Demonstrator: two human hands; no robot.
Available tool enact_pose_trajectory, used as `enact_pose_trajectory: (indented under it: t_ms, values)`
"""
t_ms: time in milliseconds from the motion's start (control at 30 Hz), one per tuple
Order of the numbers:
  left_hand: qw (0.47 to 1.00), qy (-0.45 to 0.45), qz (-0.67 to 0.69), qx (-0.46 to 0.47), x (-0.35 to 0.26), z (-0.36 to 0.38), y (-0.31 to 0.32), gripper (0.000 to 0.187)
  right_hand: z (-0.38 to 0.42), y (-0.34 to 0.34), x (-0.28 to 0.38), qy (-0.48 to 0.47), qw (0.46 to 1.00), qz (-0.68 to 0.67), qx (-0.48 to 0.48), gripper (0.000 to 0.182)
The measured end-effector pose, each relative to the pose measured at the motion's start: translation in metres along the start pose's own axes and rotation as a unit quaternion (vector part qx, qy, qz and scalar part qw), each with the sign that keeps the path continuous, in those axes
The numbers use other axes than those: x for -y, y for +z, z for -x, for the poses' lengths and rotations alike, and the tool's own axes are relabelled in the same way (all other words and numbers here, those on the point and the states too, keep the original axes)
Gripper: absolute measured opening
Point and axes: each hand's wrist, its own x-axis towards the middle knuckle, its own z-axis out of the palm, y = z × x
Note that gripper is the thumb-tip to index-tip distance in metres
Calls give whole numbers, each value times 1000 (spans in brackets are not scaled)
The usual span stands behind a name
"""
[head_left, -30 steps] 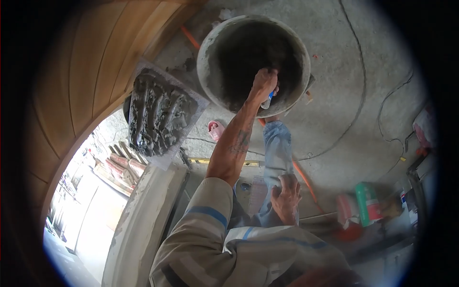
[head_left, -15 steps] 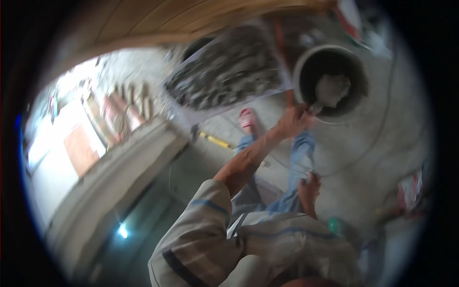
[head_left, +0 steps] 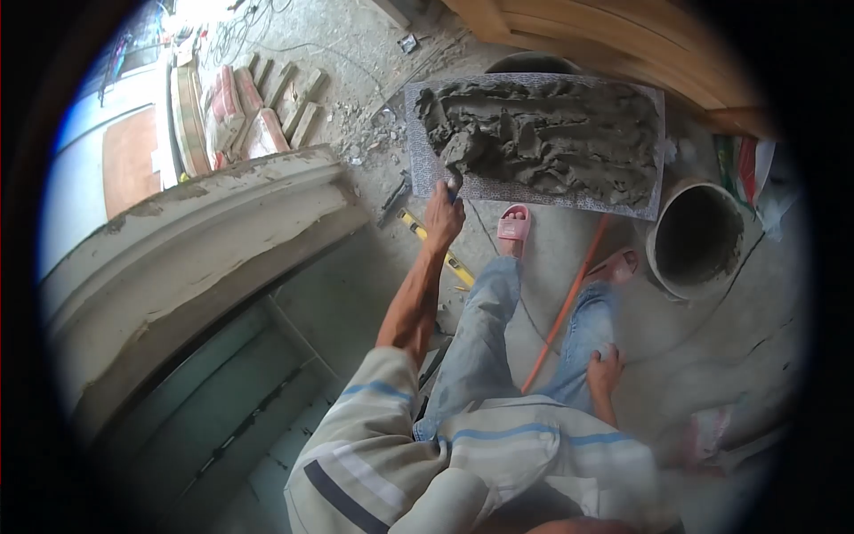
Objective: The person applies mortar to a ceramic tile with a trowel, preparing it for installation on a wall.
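Observation:
My left hand [head_left: 444, 214] is closed round the handle of a trowel [head_left: 455, 181]. Its blade, coated in grey mortar, lies against the left end of a spread mortar bed [head_left: 551, 133]. That wet, ridged layer covers most of a patterned tile [head_left: 525, 190], whose pale border shows. My right hand [head_left: 606, 369] rests by my right knee, its fingers loosely bent and apart, with nothing visible in them. Right of the tile stands a round bucket [head_left: 654, 254] with a mortar-smeared inside; its bottom is in dark shadow.
A yellow spirit level [head_left: 436, 247] lies by my left foot. An orange pole [head_left: 566, 307] runs between my legs. At left is a concrete ledge [head_left: 213, 209], with stacked wood pieces [head_left: 294, 98] beyond. A wooden panel [head_left: 623, 44] borders the far side.
My left hand has swung left with the trowel, from over the bucket to the tile's left end. The view has turned, too. My right hand stays by my knee.

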Motion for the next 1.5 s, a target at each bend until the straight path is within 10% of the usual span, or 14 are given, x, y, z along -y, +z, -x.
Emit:
enact_pose_trajectory:
  t_ms: [267, 533, 600, 867, 933, 967, 1033, 1133, 1233, 1333, 1400, 1500]
  values:
    - [980, -117, 57, 152, -3, -15, -64, 23, -3, -6, 28, -46, 997, 46, -40, 39]
    - [983, -44, 15, 175, -45, -53, -124, 47, 7, -2, 61, 3, 995, 94, 20, 45]
    - [876, -267, 290, 277, -47, -74, -118, 48, 9, 9, 59, 3, 995, 98, 25, 46]
    - [877, -266, 217, 335, -6, -53, -90, 36, 21, 20, 71, 33, 992, 102, 68, 48]
    - [947, 154, -80, 271, -1, -47, -89, 36, 5, 40, 81, 16, 997, 65, -40, 51]
    - [945, -123, 69, 297, -15, -41, -92, 41, -20, 51, 91, -60, 994, -66, -64, 54]
    - [954, -106, 52, 276, 20, -26, -60, 44, -97, 69, 109, -119, 932, -342, -26, 58]
    - [946, -45, -4, 320, 32, -22, -69, 37, -160, 45, 188, 32, 676, -716, 172, 63]
    - [915, 181, -144, 330, 17, -31, -103, 24, -192, 43, 239, 86, 625, -767, 116, 56]
    - [914, 167, -58, 365, 3, -52, -95, 24, -192, 47, 244, 123, 584, -796, 100, 51]
    - [902, -44, 137, 408, -31, -78, -103, 20, -194, 53, 243, 105, 590, -792, 117, 44]
    - [912, -19, 69, 403, -11, -53, -71, 20, -232, 71, 223, 106, 598, -785, 121, 36]
